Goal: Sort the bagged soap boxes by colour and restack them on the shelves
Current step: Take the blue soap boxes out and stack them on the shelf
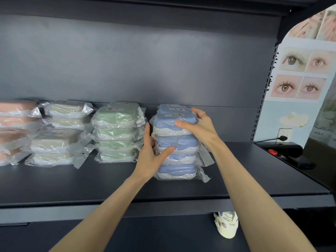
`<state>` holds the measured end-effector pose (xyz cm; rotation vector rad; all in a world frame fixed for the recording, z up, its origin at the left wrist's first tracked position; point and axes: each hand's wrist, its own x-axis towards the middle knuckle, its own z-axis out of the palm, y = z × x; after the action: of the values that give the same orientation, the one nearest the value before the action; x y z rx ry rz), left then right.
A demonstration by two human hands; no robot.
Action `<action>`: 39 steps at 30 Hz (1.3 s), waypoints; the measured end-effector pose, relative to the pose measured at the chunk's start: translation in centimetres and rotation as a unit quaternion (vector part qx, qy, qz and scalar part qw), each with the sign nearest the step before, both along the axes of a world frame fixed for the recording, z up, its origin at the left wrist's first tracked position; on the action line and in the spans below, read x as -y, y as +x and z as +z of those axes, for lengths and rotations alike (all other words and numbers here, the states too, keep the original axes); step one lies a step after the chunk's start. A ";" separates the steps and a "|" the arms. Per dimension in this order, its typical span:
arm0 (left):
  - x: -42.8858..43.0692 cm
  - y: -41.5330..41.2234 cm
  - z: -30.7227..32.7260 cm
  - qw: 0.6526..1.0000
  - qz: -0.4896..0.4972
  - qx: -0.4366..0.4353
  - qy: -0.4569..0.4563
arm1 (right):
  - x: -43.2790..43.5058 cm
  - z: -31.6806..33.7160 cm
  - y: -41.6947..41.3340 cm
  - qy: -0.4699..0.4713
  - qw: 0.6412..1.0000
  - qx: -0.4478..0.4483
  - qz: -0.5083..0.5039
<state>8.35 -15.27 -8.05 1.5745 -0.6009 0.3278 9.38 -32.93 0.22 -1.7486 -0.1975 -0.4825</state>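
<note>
Head cam: my left hand (151, 157) is flat, fingers straight, against the left side of the blue stack (181, 142), which sits right of the green stack (116, 135) on the shelf (91, 180). My right hand (198, 126) curls over the top blue box (164, 122), thumb on its near face. Guessing they're light, stiff boxes in slippery loose bags, so I'd squeeze the box sides, not the film.
</note>
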 end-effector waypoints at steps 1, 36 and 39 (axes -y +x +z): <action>0.0 0.0 0.1 1.000 -0.003 0.007 0.001 | 0.0 -0.1 0.0 0.000 1.000 0.000 -0.002; 0.8 0.4 1.1 0.999 0.009 0.008 -0.043 | 1.0 -1.2 -0.7 -0.026 0.998 0.045 0.026; 1.5 0.4 1.3 0.997 0.053 0.016 -0.061 | 1.1 -1.5 -0.9 -0.047 0.998 0.041 0.027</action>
<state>8.76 -16.81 -6.76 1.4884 -0.5129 0.4615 8.51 -34.07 -1.25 -1.8116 -0.3293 -0.5120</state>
